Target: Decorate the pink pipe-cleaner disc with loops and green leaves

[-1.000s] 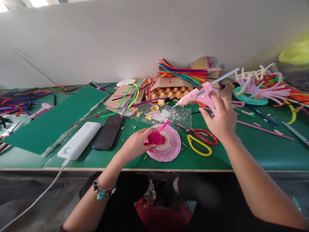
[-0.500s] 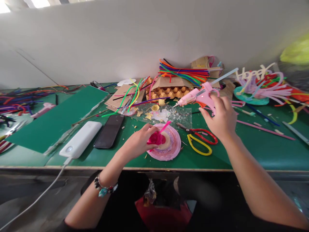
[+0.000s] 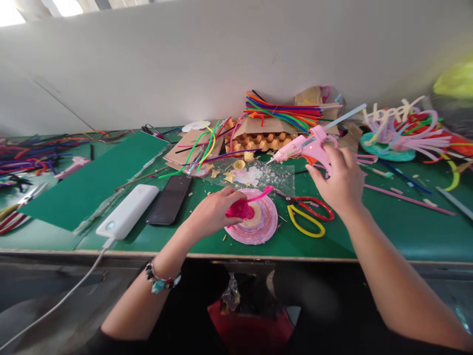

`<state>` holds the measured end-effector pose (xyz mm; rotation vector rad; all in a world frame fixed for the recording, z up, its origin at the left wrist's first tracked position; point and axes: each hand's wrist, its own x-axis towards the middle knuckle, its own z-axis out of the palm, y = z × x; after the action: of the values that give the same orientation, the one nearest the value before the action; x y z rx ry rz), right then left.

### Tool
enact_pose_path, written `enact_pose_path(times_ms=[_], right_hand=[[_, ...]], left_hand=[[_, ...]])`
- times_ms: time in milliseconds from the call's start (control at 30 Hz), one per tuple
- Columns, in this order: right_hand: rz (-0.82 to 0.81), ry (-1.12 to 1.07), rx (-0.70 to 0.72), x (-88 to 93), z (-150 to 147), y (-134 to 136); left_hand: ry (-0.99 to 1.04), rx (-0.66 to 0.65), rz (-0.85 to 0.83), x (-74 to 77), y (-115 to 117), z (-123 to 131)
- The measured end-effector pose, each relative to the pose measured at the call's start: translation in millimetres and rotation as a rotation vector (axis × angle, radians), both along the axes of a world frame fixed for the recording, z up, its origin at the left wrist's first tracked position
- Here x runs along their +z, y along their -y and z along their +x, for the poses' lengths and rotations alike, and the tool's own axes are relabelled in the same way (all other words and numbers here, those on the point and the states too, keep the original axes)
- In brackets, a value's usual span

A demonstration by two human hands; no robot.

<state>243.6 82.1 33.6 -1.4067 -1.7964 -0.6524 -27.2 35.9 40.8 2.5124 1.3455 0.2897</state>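
Observation:
My left hand (image 3: 218, 209) grips a hot-pink coiled pipe-cleaner flower (image 3: 241, 209) whose loose end sticks out to the right. The flower is over the left part of a round pink disc (image 3: 266, 224) with a pale centre; whether it touches the disc I cannot tell. My right hand (image 3: 342, 180) is closed around the handle of a pink glue gun (image 3: 312, 148). Its nozzle points left, above a clear plastic sheet (image 3: 284, 177) strewn with glue bits. A translucent glue stick (image 3: 345, 116) juts from the gun's back. Fingertips of my left hand are partly hidden.
Scissors (image 3: 306, 231) with red and yellow handles lie right of the disc. Left are a phone (image 3: 170, 199) and a white power bank (image 3: 127, 209) with a cable. Behind stand egg cartons (image 3: 254, 142) under bundled pipe cleaners (image 3: 281, 109). A pipe-cleaner decoration (image 3: 388, 148) sits at the right.
The flower has turned in my left hand, so its loose end now points more to the right and lower. My right hand keeps the glue gun nearly still. The view has shifted slightly.

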Motion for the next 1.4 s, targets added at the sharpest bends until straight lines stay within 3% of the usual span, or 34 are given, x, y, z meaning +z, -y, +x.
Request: enact_pose_path(times_ms=[267,467,1133,1400], right_hand=[[-0.018,0.04,-0.029,1.7,-1,2],[-0.044,0.021,-0.026,0.0,-1,1],[-0.131,-0.073,-0.012,-1.4,-3,1],[-0.317,-0.168,-0.097,-18.6,-6,-8]], left_hand=[[-0.179,0.001,0.06,-0.9,2,5],[-0.179,-0.032,0.066,-3.1,1,6],[-0.288,0.034,0.088,-6.4,5,7],[-0.121,0.044,0.057,0.3,1,7]])
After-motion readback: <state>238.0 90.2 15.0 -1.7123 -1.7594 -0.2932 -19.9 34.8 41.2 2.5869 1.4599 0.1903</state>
